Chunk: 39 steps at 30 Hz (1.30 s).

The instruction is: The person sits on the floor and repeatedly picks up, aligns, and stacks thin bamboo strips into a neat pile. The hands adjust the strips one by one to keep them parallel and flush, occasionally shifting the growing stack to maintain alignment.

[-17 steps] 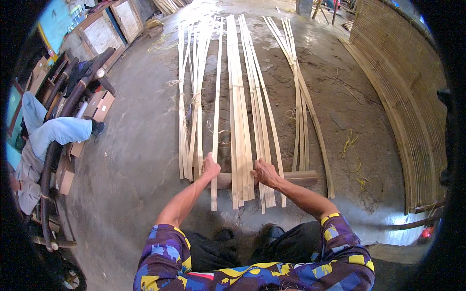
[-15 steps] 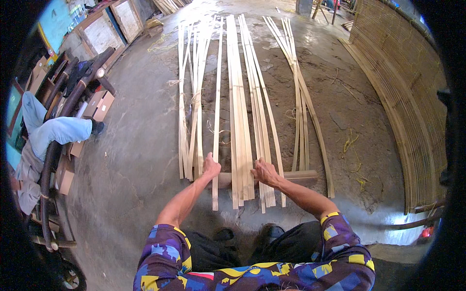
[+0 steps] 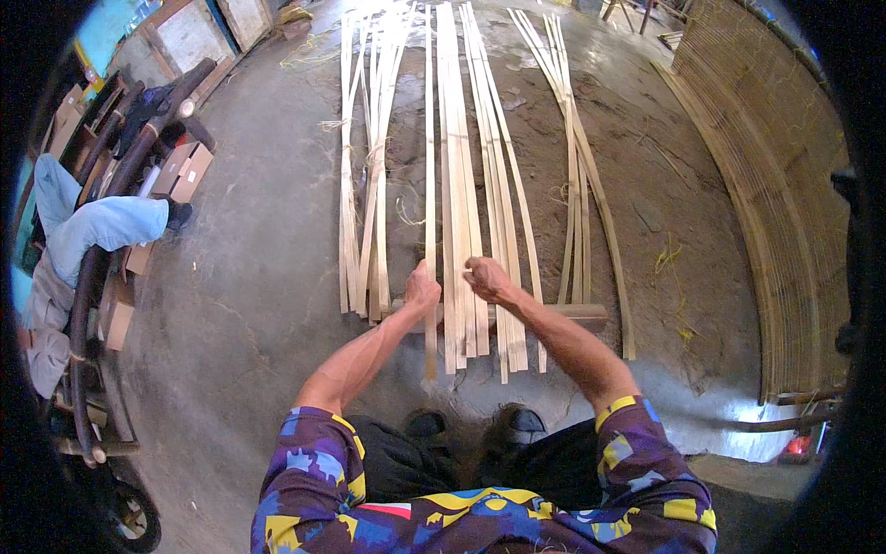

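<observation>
Bare concrete floor (image 3: 258, 305) open left of the left hand (image 3: 423, 288), out to the cardboard boxes (image 3: 180, 171) and parked cart (image 3: 88, 305). Ahead, bamboo slats (image 3: 457, 175) lie close-packed. Right of the right hand (image 3: 484, 277): a further slat bundle (image 3: 577, 212), then dirt, then the woven bamboo mat (image 3: 775, 203).

Bright daylight glares off the far floor (image 3: 277, 138), edges bend into black fisheye rim, corners perhaps slightly soft

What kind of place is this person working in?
Probably a bamboo craft workshop. Long bamboo strips lie in rows on the concrete floor, a woven bamboo mat curves along the right, and cardboard boxes sit stacked at the left.
</observation>
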Motion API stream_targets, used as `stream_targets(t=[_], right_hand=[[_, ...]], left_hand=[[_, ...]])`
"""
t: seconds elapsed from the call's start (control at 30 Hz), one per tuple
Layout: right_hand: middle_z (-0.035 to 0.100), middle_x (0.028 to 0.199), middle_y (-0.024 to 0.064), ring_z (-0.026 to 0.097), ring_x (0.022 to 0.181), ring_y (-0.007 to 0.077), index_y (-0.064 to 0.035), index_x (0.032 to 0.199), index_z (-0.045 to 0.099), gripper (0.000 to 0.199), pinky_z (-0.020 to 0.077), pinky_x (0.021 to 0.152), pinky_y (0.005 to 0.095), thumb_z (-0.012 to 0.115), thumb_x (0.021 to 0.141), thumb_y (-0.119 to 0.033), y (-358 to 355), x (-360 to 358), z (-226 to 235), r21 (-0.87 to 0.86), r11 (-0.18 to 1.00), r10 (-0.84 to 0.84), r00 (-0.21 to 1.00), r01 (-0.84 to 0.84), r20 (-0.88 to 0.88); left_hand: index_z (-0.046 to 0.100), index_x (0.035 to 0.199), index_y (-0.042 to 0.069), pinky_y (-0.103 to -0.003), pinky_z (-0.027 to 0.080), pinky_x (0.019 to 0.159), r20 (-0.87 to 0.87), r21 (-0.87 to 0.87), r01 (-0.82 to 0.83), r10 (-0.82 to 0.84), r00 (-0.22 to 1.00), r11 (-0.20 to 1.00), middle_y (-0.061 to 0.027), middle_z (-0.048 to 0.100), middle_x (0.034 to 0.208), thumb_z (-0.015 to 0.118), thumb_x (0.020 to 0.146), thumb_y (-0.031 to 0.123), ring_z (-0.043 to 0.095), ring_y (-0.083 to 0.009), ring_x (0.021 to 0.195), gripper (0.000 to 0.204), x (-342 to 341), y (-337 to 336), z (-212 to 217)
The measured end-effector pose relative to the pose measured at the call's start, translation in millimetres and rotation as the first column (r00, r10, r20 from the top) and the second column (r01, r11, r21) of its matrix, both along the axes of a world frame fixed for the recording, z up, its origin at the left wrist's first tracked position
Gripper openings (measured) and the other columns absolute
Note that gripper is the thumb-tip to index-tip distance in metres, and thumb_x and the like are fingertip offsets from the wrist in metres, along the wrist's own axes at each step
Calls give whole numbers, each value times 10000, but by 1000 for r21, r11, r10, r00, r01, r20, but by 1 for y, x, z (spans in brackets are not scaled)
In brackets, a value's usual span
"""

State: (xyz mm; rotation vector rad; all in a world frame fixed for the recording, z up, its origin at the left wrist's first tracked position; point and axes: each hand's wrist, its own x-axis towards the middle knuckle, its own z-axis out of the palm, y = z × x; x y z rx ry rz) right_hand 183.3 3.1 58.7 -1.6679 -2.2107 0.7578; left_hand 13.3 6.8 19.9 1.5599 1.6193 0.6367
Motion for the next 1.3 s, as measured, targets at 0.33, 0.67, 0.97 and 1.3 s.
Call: stream_targets(t=[0.33,0.67,0.97,1.3], right_hand=[[458,594,42,437,460,137,-11,874,493,258,351,366,309,457,865,-266,13,-47,46,-667,722,-681,355,182,-640],[436,598,142,423,566,201,22,728,433,258,374,548,348,403,843,-207,39,5,64,117,791,-397,648,601,-650],[531,747,244,517,704,392,23,800,495,250,408,610,441,434,793,-220,12,29,-46,-2,808,-539,738,589,-406],[558,892,273,540,881,399,30,1021,499,332,426,738,419,511,810,-226,-5,20,-58,-36,889,-450,859,456,-245]], left_hand=[[567,1006,-38,-340,430,806,389,44,-246,210,897,968,-194,611,833,397,821,174,582,-296,858,329,9,-4,-7],[293,1289,25,-561,121,992,-560,91,819,-651,513,567,-193,171,1374,569,641,596,132,-372,1270,906,22,-60,21],[185,1343,60,-581,85,998,-579,4,817,-665,472,576,-174,85,1409,490,697,637,50,-365,1297,919,22,-62,18],[211,1333,49,-609,84,982,-575,5,828,-676,461,561,-147,115,1411,497,722,567,58,-379,1294,850,21,-62,23]])
